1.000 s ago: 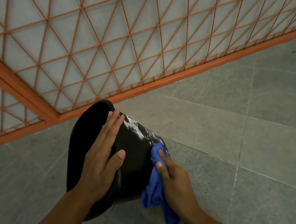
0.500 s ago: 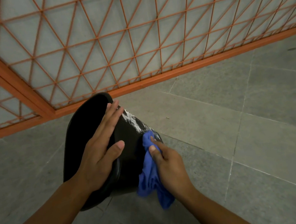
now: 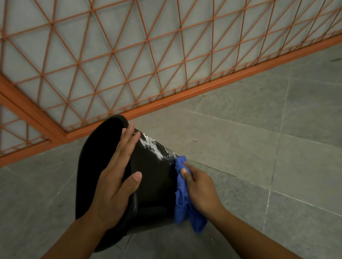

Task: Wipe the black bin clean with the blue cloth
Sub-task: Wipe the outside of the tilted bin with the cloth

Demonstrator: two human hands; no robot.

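The black bin (image 3: 150,177) lies tipped on its side at the centre of the frame on the grey tiled floor (image 3: 280,145), its wide rim toward the left and its narrower base toward the right, which turns the soiled wall up within reach. The left hand (image 3: 115,182) rests flat across the rim, fingers straight and spread, likely to stop the round body rolling under pressure. The right hand (image 3: 199,188) pinches the blue cloth (image 3: 184,194) between thumb and curled fingers, bunched against the bin's wall just below a crusty white smear (image 3: 153,146) that is not yet wiped. The bin looks smooth, glossy and tapered; the cloth is soft and crumpled, its tail hanging toward the floor. Behind, across the upper frame, stands an orange metal lattice (image 3: 152,42).
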